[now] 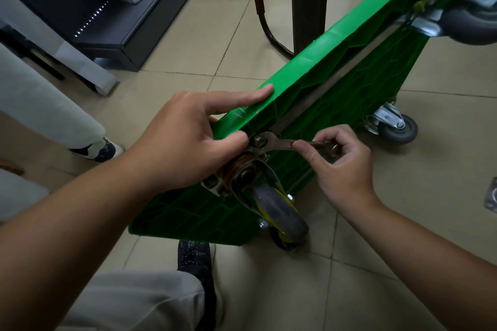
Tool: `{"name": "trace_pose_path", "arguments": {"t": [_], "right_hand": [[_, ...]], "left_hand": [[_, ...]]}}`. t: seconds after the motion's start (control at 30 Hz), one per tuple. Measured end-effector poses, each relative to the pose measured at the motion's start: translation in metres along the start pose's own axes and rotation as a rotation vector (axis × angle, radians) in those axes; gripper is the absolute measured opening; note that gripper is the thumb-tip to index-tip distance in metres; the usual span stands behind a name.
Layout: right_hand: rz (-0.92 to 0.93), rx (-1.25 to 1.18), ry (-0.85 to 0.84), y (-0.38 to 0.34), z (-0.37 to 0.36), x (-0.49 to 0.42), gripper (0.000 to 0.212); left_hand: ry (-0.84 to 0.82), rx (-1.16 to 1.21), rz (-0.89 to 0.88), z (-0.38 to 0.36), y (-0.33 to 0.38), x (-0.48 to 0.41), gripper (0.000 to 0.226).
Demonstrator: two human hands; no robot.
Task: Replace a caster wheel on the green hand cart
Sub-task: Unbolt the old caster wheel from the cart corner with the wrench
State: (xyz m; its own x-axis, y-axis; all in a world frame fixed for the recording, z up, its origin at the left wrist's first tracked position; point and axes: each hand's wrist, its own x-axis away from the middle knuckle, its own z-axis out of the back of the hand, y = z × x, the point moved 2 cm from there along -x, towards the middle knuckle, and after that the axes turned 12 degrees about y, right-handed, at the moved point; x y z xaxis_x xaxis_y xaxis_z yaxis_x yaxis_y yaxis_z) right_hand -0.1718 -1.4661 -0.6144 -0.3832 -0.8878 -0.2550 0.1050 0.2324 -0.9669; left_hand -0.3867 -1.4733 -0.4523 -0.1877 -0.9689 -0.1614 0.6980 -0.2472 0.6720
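The green hand cart [336, 67] stands on its edge on the tiled floor, its ribbed underside facing right. My left hand [188, 140] grips the cart's upper edge near the corner, index finger stretched along the rim. A caster wheel [279, 215] with a grey tyre and metal fork is mounted at that corner. A metal wrench [285, 142] sits with its jaw on a bolt of the caster's plate. My right hand [338, 158] pinches the wrench's handle end with curled fingers.
Two more casters show on the cart, one [395, 126] at the lower right and one [468, 16] at the top right. A loose metal plate [491, 196] lies on the floor at the right edge. Another person's leg and shoe [102, 149] stand left. A dark table leg [309, 2] rises behind.
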Motion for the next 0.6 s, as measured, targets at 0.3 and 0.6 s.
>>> {"name": "trace_pose_path", "arguments": {"t": [0.3,0.6], "right_hand": [[-0.02,0.094,0.01,0.011,-0.02,0.013,0.036],[0.302,0.229,-0.074,-0.022,-0.003,-0.042,0.044]], "left_hand": [[-0.001,-0.031,-0.026,0.001,0.003,0.001,0.06],[-0.005,-0.05,-0.027,0.003,0.002,0.0,0.061]]}}
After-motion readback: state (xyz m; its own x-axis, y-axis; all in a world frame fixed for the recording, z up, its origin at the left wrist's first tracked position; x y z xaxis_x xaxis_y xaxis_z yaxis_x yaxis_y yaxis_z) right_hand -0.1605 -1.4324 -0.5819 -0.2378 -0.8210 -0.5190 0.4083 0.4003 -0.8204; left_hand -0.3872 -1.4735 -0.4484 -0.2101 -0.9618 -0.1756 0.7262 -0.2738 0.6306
